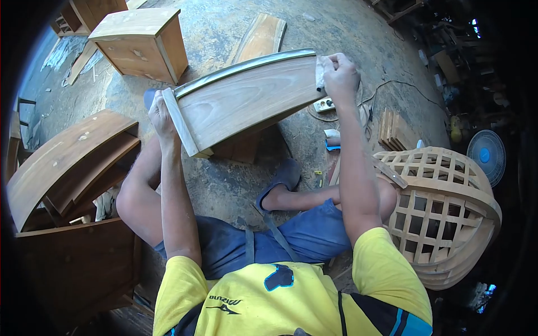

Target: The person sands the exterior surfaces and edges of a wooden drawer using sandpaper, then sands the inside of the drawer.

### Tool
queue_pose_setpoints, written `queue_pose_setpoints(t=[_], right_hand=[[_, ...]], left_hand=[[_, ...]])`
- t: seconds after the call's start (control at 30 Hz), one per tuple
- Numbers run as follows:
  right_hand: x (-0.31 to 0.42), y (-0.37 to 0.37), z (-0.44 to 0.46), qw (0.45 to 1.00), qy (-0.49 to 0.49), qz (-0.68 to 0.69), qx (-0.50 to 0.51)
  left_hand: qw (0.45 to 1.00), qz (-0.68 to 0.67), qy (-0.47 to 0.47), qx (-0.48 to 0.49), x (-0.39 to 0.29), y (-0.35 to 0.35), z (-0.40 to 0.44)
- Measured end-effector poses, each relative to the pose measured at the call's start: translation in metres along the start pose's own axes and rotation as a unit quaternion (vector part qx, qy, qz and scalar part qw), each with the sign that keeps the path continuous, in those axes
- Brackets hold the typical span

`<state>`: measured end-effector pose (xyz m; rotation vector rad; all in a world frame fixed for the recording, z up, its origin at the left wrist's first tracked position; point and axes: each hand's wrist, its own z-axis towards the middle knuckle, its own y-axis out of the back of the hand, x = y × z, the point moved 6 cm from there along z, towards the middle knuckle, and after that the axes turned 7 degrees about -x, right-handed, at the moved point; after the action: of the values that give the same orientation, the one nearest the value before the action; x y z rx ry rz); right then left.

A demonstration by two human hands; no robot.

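A curved wooden panel (246, 95) with a pale raised edge is held up across the front of my knees. My left hand (163, 117) is closed around its left end, by a pale wooden end strip (182, 126). At the opposite end, my right hand (341, 75) is closed with fingers bent against a whitish strip (320, 73). That strip has a dark lower tip, and I cannot tell whether it is part of the panel or a separate piece. The fingertips of both hands are partly hidden.
A wooden cabinet (140, 47) stands at the back left, near a loose board (260, 36). Curved furniture (73, 151) is close on my left. To my right are a wooden lattice frame (431, 213), a fan (486, 157), stacked wood pieces (395, 130) and a power strip (323, 105).
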<state>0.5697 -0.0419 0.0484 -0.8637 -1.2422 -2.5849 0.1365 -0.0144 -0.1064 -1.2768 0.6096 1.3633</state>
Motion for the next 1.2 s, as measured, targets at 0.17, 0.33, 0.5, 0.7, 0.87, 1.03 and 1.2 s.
queue_pose_setpoints(t=[0.17,0.33,0.5,0.7,0.87,1.03,1.2], right_hand=[[0.147,-0.033,-0.150,0.956,0.228,0.108,0.149],[0.058,0.002,-0.088,0.988,0.141,0.016,0.058],[-0.095,0.070,-0.025,0.985,-0.004,-0.153,-0.076],[0.024,0.008,-0.097,0.996,0.031,0.081,0.029],[0.172,-0.027,-0.197,0.950,0.214,0.187,0.128],[0.101,-0.004,-0.150,0.980,0.150,0.120,0.046],[0.086,-0.002,-0.143,0.993,0.080,0.086,0.017]], left_hand=[[0.999,-0.002,0.039,-0.006,-0.002,0.000,0.000],[1.000,0.012,0.026,0.000,0.002,0.002,0.001],[1.000,-0.004,0.023,-0.019,-0.007,-0.006,-0.002],[0.998,0.045,-0.029,-0.034,-0.018,-0.005,-0.001],[0.998,0.053,-0.032,-0.016,-0.021,-0.005,0.000],[0.997,0.064,-0.027,-0.031,-0.029,-0.011,-0.003],[0.997,0.068,-0.024,-0.024,-0.025,-0.010,-0.005]])
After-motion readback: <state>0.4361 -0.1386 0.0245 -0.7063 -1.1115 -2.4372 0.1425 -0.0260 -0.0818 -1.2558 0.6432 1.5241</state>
